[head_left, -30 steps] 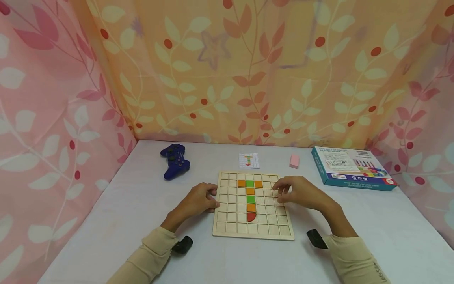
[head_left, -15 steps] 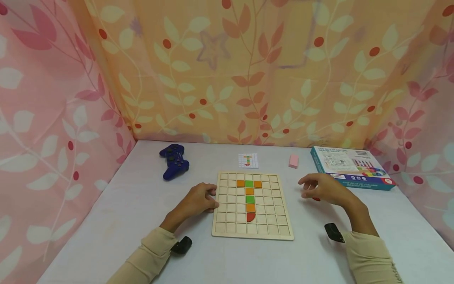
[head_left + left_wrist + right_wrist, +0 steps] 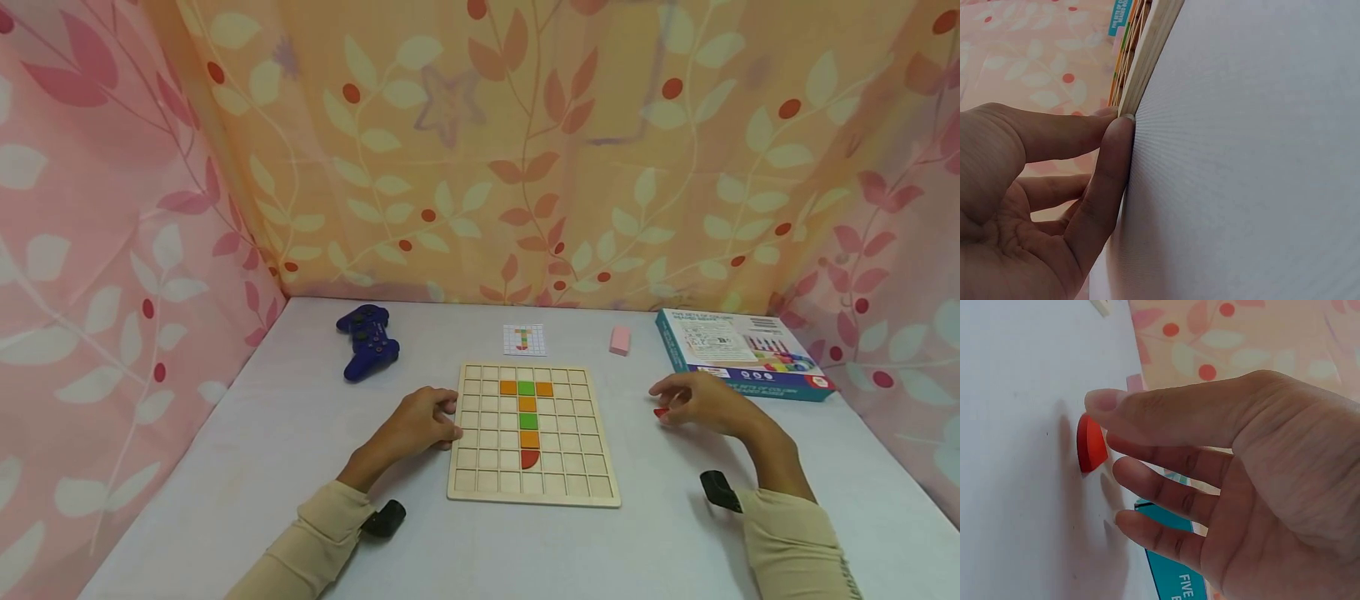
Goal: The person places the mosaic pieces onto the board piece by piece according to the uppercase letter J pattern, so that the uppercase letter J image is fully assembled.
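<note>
In the head view, my left hand [image 3: 416, 421] holds the left edge of a square wooden grid board [image 3: 491, 482], thumb and a finger at its rim. The left wrist view shows these fingertips [image 3: 1124, 128] right at the board's edge [image 3: 1150, 59], low over the cloth. Orange and green squares form a T on the grid, with a red quarter-circle piece [image 3: 529, 459] at its foot. Right of the board, my right hand [image 3: 708, 404] reaches over another red quarter-circle piece [image 3: 1092, 445]. Its thumb overlaps that piece in the right wrist view, with the other fingers loosely bent.
A small pattern card [image 3: 524, 340] lies behind the board, with a pink block [image 3: 620, 341] to its right. A blue game controller [image 3: 369, 342] lies at back left, a flat teal box [image 3: 742, 354] at back right. Patterned curtains [image 3: 480, 167] enclose the white table.
My right hand has moved right from over the board's right edge to the loose red piece on the table. The left hand and board stay put.
</note>
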{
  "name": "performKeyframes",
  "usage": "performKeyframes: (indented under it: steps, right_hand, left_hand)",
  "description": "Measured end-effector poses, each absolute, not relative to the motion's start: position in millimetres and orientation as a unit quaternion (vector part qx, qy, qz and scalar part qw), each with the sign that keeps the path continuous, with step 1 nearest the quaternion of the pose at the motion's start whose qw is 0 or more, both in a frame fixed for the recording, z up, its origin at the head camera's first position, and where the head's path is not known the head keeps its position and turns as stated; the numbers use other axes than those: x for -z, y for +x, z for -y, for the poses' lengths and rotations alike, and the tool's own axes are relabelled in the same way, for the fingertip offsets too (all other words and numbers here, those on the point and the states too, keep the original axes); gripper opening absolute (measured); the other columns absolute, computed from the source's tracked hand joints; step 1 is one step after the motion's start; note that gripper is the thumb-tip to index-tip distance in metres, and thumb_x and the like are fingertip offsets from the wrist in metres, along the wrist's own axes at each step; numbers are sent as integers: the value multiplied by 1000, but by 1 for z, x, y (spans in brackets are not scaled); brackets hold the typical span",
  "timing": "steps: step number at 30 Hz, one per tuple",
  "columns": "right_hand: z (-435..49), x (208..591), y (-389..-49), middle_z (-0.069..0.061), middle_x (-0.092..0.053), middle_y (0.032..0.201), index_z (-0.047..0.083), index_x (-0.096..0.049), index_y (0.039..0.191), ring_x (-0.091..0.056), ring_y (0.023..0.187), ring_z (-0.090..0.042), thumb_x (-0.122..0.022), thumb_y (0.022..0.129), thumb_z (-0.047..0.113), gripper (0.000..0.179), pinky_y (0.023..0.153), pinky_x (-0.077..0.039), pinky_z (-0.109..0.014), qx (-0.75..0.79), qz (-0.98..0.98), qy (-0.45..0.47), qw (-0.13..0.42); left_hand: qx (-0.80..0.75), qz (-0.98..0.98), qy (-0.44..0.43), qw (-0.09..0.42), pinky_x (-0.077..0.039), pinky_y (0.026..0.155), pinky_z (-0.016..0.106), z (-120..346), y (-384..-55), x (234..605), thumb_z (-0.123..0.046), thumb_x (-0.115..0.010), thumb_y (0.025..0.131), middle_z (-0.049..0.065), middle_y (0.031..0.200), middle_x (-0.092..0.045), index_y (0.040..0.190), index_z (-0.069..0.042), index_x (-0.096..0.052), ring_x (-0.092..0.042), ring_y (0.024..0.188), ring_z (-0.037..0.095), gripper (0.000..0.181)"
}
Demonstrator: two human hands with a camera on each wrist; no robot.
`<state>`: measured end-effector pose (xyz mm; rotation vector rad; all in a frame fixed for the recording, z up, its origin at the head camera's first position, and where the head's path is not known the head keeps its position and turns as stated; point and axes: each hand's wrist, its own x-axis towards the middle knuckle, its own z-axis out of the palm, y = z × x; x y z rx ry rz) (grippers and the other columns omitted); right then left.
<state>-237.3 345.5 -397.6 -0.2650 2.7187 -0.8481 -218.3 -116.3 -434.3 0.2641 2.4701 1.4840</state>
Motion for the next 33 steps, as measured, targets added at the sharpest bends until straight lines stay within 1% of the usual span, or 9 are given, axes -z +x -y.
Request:
performKeyframes:
  steps: [7, 16, 21, 29, 33]
  right_hand:
    - [-350, 396, -235, -9, -70, 110, 4, -73, 131, -60, 101, -27, -87, 84, 12, 49, 81, -58, -32, 295, -941, -60, 156]
    - [-351, 397, -235, -9, -68, 105, 4, -73, 129, -59, 97, -27, -84, 82, 4, 48, 79, -57, -33, 293, -942, -56, 156]
    - [-350, 398, -235, -9, -68, 106, 6, -74, 127, -59, 99, -27, -85, 84, 9, 44, 80, -57, -34, 279, -947, -51, 153]
    - [-345, 401, -237, -10, -71, 112, 6, -76, 126, -60, 104, -28, -86, 87, 18, 41, 88, -59, -40, 273, -948, -53, 156]
    - [-338, 401, -237, -9, -71, 112, 6, -77, 125, -60, 104, -27, -86, 88, 21, 41, 87, -58, -39, 272, -948, -68, 151]
  left_hand:
    - [-512, -845, 89, 125, -65, 67, 28, 116, -218, 434, 7, -80, 88, 12, 114, -62, 144, 10, -57, -66, 79, 14, 61]
    - [-512, -845, 91, 126, -65, 67, 28, 116, -219, 435, 6, -80, 88, 12, 114, -62, 144, 10, -57, -66, 78, 14, 61]
    - [-513, -844, 95, 126, -65, 66, 27, 117, -219, 436, 6, -80, 88, 12, 114, -62, 145, 11, -56, -66, 78, 14, 61]
    - [-511, -845, 92, 126, -65, 67, 28, 117, -218, 435, 6, -80, 88, 12, 116, -62, 145, 10, -56, -67, 80, 14, 62]
    - [-510, -846, 90, 128, -65, 67, 28, 117, -219, 435, 5, -80, 88, 12, 116, -62, 145, 10, -56, -67, 79, 14, 62]
